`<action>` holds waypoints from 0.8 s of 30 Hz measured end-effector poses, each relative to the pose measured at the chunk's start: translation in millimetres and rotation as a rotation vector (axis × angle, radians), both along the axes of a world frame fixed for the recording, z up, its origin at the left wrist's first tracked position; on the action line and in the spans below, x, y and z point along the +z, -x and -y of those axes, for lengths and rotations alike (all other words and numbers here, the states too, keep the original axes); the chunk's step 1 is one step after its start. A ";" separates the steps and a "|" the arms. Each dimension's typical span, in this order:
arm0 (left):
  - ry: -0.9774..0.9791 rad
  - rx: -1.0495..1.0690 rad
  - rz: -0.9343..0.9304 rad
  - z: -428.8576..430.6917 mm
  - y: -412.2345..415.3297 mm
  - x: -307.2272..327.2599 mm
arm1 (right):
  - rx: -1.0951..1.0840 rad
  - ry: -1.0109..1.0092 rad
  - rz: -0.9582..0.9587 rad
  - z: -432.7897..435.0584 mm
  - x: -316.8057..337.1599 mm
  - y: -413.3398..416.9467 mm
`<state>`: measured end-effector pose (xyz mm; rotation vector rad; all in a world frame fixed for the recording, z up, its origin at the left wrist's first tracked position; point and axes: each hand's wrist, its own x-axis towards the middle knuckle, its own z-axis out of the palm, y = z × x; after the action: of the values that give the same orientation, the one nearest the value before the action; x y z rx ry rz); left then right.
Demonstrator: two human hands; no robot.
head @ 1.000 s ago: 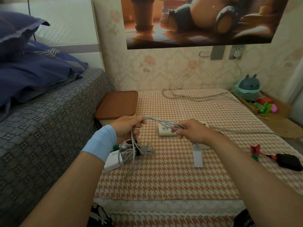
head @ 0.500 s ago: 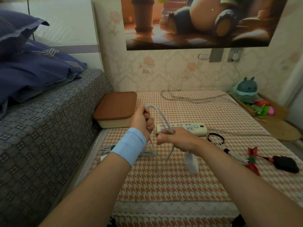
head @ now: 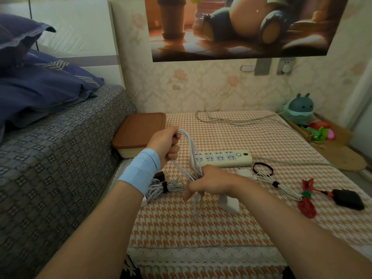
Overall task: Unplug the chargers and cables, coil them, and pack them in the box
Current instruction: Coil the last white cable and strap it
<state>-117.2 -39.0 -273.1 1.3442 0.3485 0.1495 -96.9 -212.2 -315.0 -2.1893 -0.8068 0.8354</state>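
Both hands are closed on one white cable (head: 190, 150): the left hand (head: 165, 144) has its fingers curled round the top of the loops, and the right hand (head: 210, 183) grips their lower end, with a short tail hanging below it. A second ago the cable lay stretched level between the hands; now the left hand is raised and the loops stand upright as a narrow hank. I judge the coiling of this cable nearly done, with binding and packing left.

A white charger block (head: 229, 204) sits on the worktop (head: 201, 228) just under the right wrist. The sockets that show on the power strip (head: 223, 159) are empty. A tied white bundle (head: 167, 187) lies below the left wrist, another white bundle (head: 281, 186) to the right, and a red cable (head: 307, 207) with a black adapter (head: 349, 200) beyond that.

At the far left corner the box (head: 138, 131) has its brown lid on, so its contents cannot be seen; every bundle in view lies outside it, and the lid will have to come off first
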 end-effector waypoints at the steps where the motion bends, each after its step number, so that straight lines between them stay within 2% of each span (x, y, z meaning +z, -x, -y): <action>1: -0.087 0.028 0.023 -0.4 1.9 2.4 | 0.005 0.002 -0.003 1.0 2.3 0.9; 5: -0.328 0.146 0.107 -4.3 5.6 6.7 | 0.110 -0.038 -0.181 4.7 7.1 -1.5; 8: -0.506 0.213 0.172 -7.7 6.1 3.6 | 0.200 -0.024 -0.204 3.9 1.5 -0.5; 10: -0.564 0.232 0.176 -10.6 5.5 1.1 | 0.210 -0.085 -0.252 4.4 -3.1 0.3; 13: -0.522 0.254 0.112 -18.4 4.4 -3.2 | 0.177 -0.199 -0.354 7.4 -8.3 -5.1; 17: -0.500 0.246 0.024 -28.4 6.4 -6.1 | 0.170 -0.249 -0.563 9.9 -8.8 -13.5; 22: -0.463 0.254 -0.051 -39.0 5.5 -17.3 | 0.227 -0.257 -0.521 15.3 -7.1 -14.9; 24: -0.545 0.258 -0.087 -41.0 7.7 -19.7 | 0.174 -0.259 -0.513 14.1 -9.6 -14.9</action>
<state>-124.9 2.0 -292.8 1.8427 0.5823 0.4251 -82.1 -226.3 -324.6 -1.5931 -0.7953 1.2364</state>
